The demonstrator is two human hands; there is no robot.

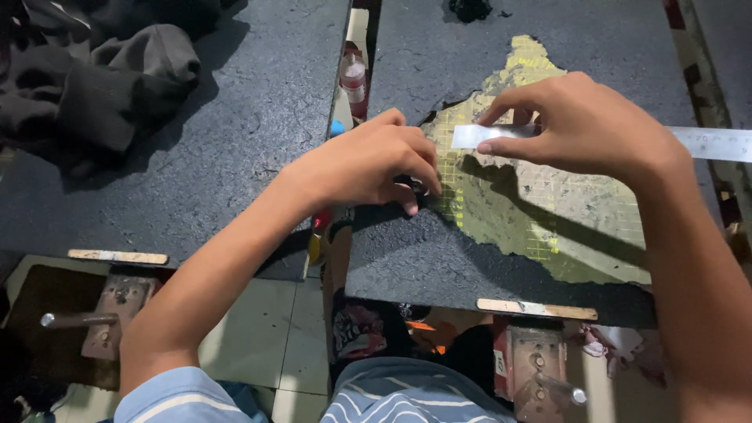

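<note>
Ruler: a steel ruler [595, 137] lies flat across the worn yellowish patch [540, 211], long axis running left to right, its right end reaching off toward the frame edge.
Right hand: the right hand [583, 121] is on top of it, fingertips [489, 146] pressed down on the left end, pinning it.
Left hand: the left hand [368, 164] sits just left of the ruler's end, fingers curled, pinching something small and dark at the patch edge; what it is, I cannot tell.
Surface: a dark, rough, cracked board [439, 266], gridded yellow layer showing through.
Around: dark cloth [102, 70] far left, a bottle [354, 78] in the gap between boards.
</note>
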